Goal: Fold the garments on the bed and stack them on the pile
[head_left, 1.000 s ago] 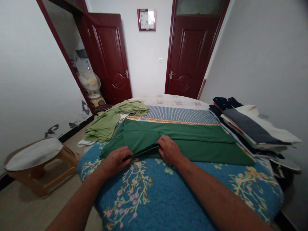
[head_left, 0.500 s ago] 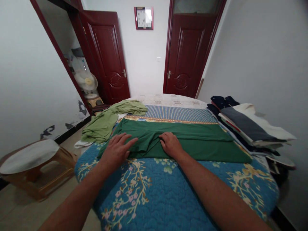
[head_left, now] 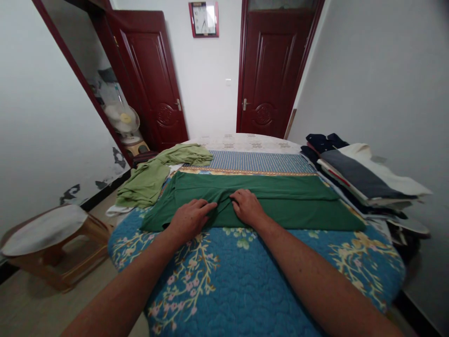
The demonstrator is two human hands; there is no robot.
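Observation:
A dark green garment (head_left: 298,187) lies folded into a long flat strip across the patterned cover in front of me. Its exact kind does not show. My left hand (head_left: 191,217) rests palm down on its left part, fingers stretched toward the right and no cloth visibly gripped. Close beside it, my right hand (head_left: 247,206) has its fingers curled and pinched on the garment near the middle. Creases run through the cloth between the two hands. The fingertips of the right hand are partly hidden in a fold.
Beyond the garment's left end lies a crumpled light green garment (head_left: 147,182). A stack of folded clothes (head_left: 365,175) stands at the right. The blue floral quilted cover (head_left: 245,285) spreads below my arms. A stool (head_left: 45,229) stands at left; two red doors and a clock are behind.
My left hand has slid to the right along the green garment, closer to the right hand, and its fingers are less spread. The right hand stays in almost the same place on the cloth.

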